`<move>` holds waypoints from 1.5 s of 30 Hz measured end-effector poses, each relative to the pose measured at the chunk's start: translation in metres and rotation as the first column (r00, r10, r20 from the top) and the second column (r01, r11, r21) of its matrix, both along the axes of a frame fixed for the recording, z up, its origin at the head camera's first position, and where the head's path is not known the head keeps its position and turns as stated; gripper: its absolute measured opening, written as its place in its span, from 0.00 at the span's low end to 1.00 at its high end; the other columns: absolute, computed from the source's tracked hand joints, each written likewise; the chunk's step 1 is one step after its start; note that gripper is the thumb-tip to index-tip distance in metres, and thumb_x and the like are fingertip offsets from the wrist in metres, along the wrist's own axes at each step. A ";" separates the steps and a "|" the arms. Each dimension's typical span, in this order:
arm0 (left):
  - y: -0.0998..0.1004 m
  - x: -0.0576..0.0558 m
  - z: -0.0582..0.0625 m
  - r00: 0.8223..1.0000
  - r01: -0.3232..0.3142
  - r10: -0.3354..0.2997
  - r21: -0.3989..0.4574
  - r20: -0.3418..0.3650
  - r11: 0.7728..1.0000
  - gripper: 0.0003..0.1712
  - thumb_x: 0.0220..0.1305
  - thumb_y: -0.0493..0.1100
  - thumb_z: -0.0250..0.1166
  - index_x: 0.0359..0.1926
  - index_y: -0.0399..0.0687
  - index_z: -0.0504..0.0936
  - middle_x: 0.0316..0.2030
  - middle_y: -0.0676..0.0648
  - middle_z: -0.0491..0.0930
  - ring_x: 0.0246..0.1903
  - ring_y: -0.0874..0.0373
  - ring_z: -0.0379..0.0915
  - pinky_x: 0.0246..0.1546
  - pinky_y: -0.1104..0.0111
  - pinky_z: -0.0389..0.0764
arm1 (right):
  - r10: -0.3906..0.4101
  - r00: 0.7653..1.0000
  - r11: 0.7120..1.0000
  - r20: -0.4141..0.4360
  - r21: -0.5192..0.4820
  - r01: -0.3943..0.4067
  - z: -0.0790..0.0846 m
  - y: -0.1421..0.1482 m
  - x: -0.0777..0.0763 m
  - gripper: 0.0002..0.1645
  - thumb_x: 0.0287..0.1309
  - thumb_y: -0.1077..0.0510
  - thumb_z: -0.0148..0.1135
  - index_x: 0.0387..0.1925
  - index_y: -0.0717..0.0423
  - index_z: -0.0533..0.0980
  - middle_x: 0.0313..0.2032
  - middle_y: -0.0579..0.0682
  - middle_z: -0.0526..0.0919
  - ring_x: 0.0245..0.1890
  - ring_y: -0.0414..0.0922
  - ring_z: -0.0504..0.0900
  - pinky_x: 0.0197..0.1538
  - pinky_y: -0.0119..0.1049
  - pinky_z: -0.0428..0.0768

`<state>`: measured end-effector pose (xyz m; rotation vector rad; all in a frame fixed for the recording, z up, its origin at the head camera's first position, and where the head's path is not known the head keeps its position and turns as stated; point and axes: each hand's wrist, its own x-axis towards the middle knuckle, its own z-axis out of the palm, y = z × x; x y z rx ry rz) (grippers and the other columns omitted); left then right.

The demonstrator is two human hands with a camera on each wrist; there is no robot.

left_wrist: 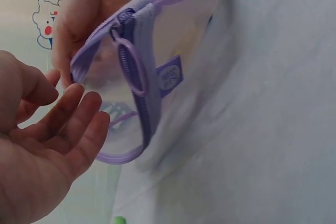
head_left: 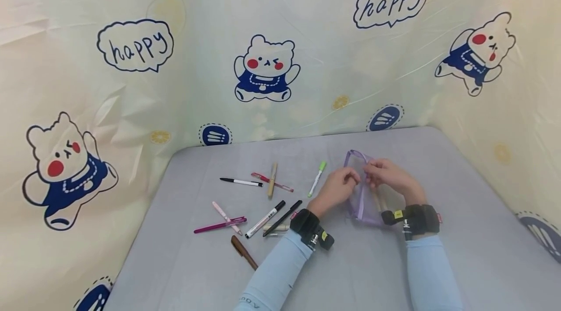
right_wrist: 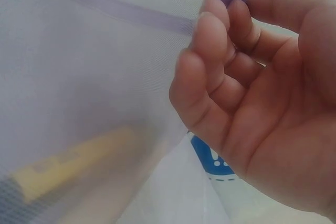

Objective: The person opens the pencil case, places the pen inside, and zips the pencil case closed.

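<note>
A purple mesh zipper pouch [head_left: 369,216] stands with its mouth gaping, its zip pull [left_wrist: 131,66] hanging at the opening. My right hand [head_left: 394,177] pinches the purple zip edge between thumb and fingertips, as the right wrist view shows. Beside the mouth, my left hand [left_wrist: 47,145] has loosely bent fingers with nothing between them; its fingertips are close to the rim, and whether they touch it I cannot tell. Through the mesh a blurred yellow stick-like thing [right_wrist: 79,158] shows, its kind unclear.
Several pens lie left of the pouch on the grey tabletop [head_left: 175,272]: a green-capped marker [head_left: 317,179], a red pen [head_left: 285,187], a magenta pen [head_left: 215,226], a black pen [head_left: 282,218] and a brown pen [head_left: 243,251]. A printed curtain [head_left: 307,116] hangs behind.
</note>
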<state>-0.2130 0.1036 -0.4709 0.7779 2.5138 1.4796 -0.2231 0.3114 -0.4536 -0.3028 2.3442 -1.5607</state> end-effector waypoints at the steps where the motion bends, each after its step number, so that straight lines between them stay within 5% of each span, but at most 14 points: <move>1: -0.001 0.000 0.003 1.000 0.002 -0.002 -0.008 0.002 1.000 0.08 0.69 0.39 0.54 0.40 0.52 0.80 0.36 0.54 0.80 0.33 0.67 0.72 0.33 0.76 0.75 | -0.004 1.000 1.000 0.003 0.000 0.004 0.000 0.000 0.000 0.17 0.71 0.56 0.50 0.31 0.65 0.73 0.25 0.45 0.80 0.22 0.40 0.79 0.35 0.37 0.80; 8: -0.015 -0.003 0.025 0.999 0.018 -0.022 -0.102 -0.040 0.995 0.09 0.70 0.40 0.53 0.44 0.51 0.80 0.38 0.54 0.81 0.32 0.65 0.73 0.32 0.75 0.75 | 0.004 1.000 1.000 -0.006 0.013 -0.004 0.005 0.000 -0.002 0.19 0.72 0.55 0.50 0.30 0.66 0.72 0.24 0.46 0.79 0.22 0.40 0.78 0.34 0.37 0.80; 14: -0.028 -0.016 0.034 0.990 0.013 -0.045 -0.235 -0.130 0.972 0.12 0.70 0.41 0.53 0.50 0.49 0.78 0.47 0.51 0.82 0.45 0.62 0.78 0.46 0.73 0.77 | 0.001 1.000 1.000 -0.014 0.017 0.000 0.013 -0.001 -0.002 0.21 0.72 0.55 0.50 0.35 0.73 0.71 0.25 0.48 0.78 0.23 0.40 0.78 0.33 0.36 0.81; 24: -0.054 -0.046 0.052 0.985 -0.123 0.042 -0.519 -0.166 0.846 0.20 0.71 0.47 0.51 0.59 0.45 0.72 0.50 0.43 0.78 0.46 0.52 0.76 0.43 0.63 0.78 | 0.001 0.999 0.999 -0.035 0.045 0.001 0.020 -0.002 -0.001 0.20 0.72 0.56 0.50 0.33 0.73 0.71 0.24 0.50 0.77 0.23 0.42 0.77 0.33 0.38 0.80; 30: -0.068 -0.051 0.047 0.984 -0.176 0.134 -0.633 -0.114 0.754 0.23 0.71 0.50 0.54 0.61 0.45 0.67 0.52 0.41 0.74 0.47 0.49 0.74 0.41 0.58 0.79 | 0.012 0.999 0.996 -0.040 0.088 -0.008 0.019 -0.004 0.000 0.19 0.72 0.57 0.50 0.31 0.70 0.71 0.24 0.50 0.76 0.23 0.43 0.77 0.33 0.40 0.80; 34: -0.073 -0.051 0.035 0.982 -0.184 0.162 -0.670 -0.096 0.719 0.25 0.69 0.51 0.56 0.62 0.45 0.66 0.51 0.41 0.75 0.44 0.49 0.72 0.38 0.59 0.78 | 0.021 1.000 0.996 -0.023 0.084 -0.019 0.016 -0.005 0.003 0.18 0.72 0.58 0.49 0.31 0.71 0.70 0.24 0.50 0.76 0.23 0.44 0.77 0.34 0.40 0.80; 45: -0.073 -0.047 0.013 0.976 -0.190 0.211 -0.659 -0.049 0.728 0.21 0.67 0.52 0.60 0.53 0.45 0.70 0.39 0.43 0.75 0.34 0.52 0.71 0.28 0.62 0.73 | 0.004 1.000 0.997 0.002 0.081 -0.004 0.011 -0.008 0.007 0.19 0.71 0.56 0.51 0.31 0.70 0.70 0.25 0.50 0.75 0.24 0.43 0.77 0.34 0.39 0.80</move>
